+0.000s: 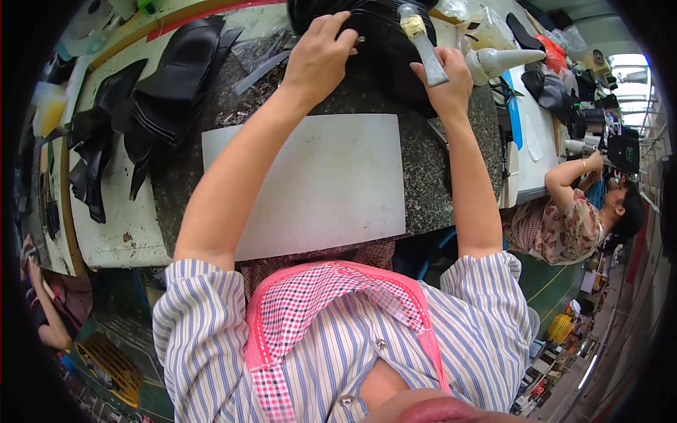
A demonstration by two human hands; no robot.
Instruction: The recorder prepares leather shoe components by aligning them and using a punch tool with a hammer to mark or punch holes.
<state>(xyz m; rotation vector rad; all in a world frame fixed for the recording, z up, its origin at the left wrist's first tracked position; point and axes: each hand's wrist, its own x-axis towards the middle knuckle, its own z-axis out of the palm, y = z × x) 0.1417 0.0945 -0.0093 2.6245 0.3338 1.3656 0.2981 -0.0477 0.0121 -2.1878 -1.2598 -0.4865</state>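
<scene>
A shiny black leather-like piece point(377, 53) lies in folds at the far end of the dark speckled slab point(169, 190). My left hand point(321, 60) is closed at its left edge, fingers bent and pressed together on the material. A small grey tip shows by the fingertips, too small to name. My right hand point(451, 88) is closed around a hammer, to the right of the black piece. The hammer's flared metal head point(427, 56), with yellowish wrapping at its middle, stands over my fingers and hides most of the handle.
A white board point(324, 183) lies on the slab between my forearms. Stacked black cut pieces point(169, 92) lie to the left. A pale cone-shaped nozzle point(504, 63) and scissors point(506, 92) sit right of my right hand. Another person point(578, 218) works at the far right.
</scene>
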